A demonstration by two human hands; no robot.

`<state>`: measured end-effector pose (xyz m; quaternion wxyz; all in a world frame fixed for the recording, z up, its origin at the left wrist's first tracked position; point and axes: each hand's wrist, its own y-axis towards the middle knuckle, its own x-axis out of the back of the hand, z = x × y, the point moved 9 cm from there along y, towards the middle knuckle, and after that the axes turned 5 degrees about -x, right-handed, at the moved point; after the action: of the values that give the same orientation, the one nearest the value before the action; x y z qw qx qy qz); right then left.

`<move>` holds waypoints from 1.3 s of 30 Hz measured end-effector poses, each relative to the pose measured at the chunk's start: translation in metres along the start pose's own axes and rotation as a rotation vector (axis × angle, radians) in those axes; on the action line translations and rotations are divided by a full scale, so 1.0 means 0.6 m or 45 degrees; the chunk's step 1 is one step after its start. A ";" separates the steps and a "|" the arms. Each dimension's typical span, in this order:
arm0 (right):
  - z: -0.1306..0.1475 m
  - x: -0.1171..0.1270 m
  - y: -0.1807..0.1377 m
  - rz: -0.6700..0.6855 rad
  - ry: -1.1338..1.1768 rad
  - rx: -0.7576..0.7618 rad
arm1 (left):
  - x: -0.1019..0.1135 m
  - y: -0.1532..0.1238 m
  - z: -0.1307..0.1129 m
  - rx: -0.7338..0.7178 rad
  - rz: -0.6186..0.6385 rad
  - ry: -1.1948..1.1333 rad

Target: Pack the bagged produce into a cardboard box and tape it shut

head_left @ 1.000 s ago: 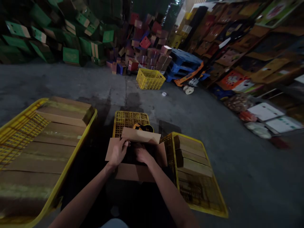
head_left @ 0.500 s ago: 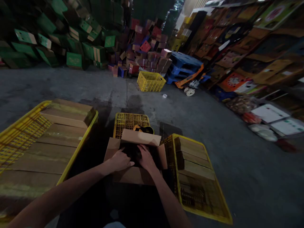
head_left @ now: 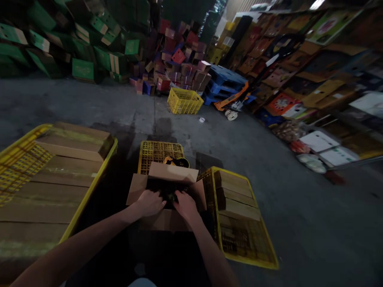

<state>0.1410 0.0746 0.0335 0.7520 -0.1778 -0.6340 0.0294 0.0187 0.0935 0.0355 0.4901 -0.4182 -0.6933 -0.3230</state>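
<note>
An open cardboard box (head_left: 173, 170) stands in front of me, its flaps spread outward. My left hand (head_left: 150, 203) reaches into it from the left, fingers curled and thumb pointing right. Opposite it, my right hand (head_left: 184, 205) dips in from the right with bent fingers. Dark contents (head_left: 170, 196) lie between the hands, with a faint greenish sheen; their kind is too dim to make out. Just behind the box, a tape dispenser (head_left: 176, 161) in yellow and black rests on an upturned yellow crate (head_left: 161, 148).
To the left, a large yellow crate (head_left: 104, 167) holds closed cardboard boxes (head_left: 74, 139). At right, another yellow crate (head_left: 266, 235) contains folded-looking cartons (head_left: 236, 195). Farther off are a yellow crate (head_left: 184, 103), a tape roll (head_left: 202, 120), an orange pallet jack (head_left: 233, 99) and blue pallets (head_left: 226, 77).
The view has turned slightly right, so the surroundings sit further left. Both hands stay inside the box; their fingers have curled in more, and the right hand's fingers have drawn back slightly.
</note>
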 end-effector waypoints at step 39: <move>-0.069 0.014 0.026 -0.017 0.171 -0.144 | -0.002 0.001 0.025 0.303 0.021 0.035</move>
<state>0.1852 0.0819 0.0309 0.7818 -0.2173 -0.5840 -0.0236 0.0133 0.1063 0.0300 0.5484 -0.3582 -0.7165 -0.2401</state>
